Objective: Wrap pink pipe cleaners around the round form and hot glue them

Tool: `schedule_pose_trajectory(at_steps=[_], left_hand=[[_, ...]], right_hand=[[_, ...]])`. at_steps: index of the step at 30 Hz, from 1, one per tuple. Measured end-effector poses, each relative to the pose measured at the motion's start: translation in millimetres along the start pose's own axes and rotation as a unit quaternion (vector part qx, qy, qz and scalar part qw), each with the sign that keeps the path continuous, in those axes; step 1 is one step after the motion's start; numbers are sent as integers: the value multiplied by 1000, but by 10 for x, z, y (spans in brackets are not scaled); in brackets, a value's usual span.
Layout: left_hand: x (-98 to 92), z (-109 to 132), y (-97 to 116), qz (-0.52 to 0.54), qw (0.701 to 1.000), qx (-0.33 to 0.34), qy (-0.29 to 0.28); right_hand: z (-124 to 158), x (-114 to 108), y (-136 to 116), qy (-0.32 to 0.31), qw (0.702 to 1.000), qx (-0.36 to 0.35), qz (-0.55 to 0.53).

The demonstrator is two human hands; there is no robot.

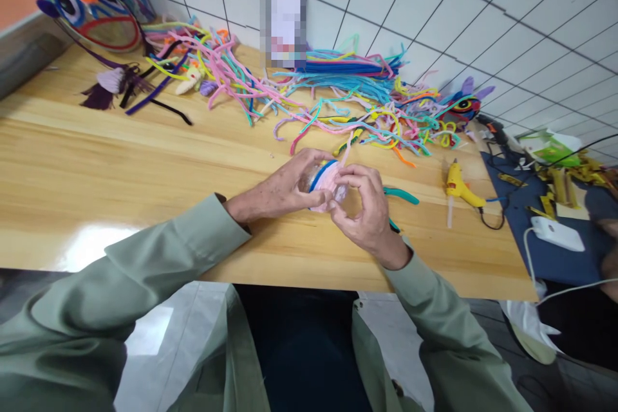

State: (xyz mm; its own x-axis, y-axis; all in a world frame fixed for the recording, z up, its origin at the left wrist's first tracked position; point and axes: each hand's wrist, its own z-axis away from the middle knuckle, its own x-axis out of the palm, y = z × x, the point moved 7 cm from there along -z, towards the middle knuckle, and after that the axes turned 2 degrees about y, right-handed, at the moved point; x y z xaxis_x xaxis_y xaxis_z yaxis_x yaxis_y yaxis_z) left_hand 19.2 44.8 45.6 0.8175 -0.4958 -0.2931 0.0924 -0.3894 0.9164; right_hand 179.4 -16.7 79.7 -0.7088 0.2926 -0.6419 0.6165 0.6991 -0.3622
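Observation:
Both my hands meet over the middle of the wooden table (120,161). My left hand (280,190) curls around a small round object wrapped in pink and blue pipe cleaner (324,181). My right hand (364,209) grips the same object from the right, its fingers bent and pinching the pink fuzz. A pink pipe cleaner strand (346,149) rises from the object toward the pile behind. Teal-handled pliers (402,195) lie just right of my right hand, partly hidden under it.
A heap of coloured pipe cleaners (338,96) covers the back of the table. A yellow glue gun (458,188) lies to the right. A colourful fish-like craft (91,9) stands at the back left. A white adapter (557,233) and clutter sit on a blue mat at right.

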Motion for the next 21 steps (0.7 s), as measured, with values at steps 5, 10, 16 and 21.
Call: schedule_pose_trajectory(at_steps=[5,10,16,21], left_hand=[[18,-18,27,14,1000,0,1],[24,-24,20,16,1000,-1,14],[40,-5,19,2,1000,8,24],[44,3,27,10,999,9,45]], right_hand=[[18,-12,23,2,1000,18,-11],[19,-23,17,19,1000,13,-6],[3,-22,-5,21,1000,-2,5],[7,-23,-18,17,1000,-8,5]])
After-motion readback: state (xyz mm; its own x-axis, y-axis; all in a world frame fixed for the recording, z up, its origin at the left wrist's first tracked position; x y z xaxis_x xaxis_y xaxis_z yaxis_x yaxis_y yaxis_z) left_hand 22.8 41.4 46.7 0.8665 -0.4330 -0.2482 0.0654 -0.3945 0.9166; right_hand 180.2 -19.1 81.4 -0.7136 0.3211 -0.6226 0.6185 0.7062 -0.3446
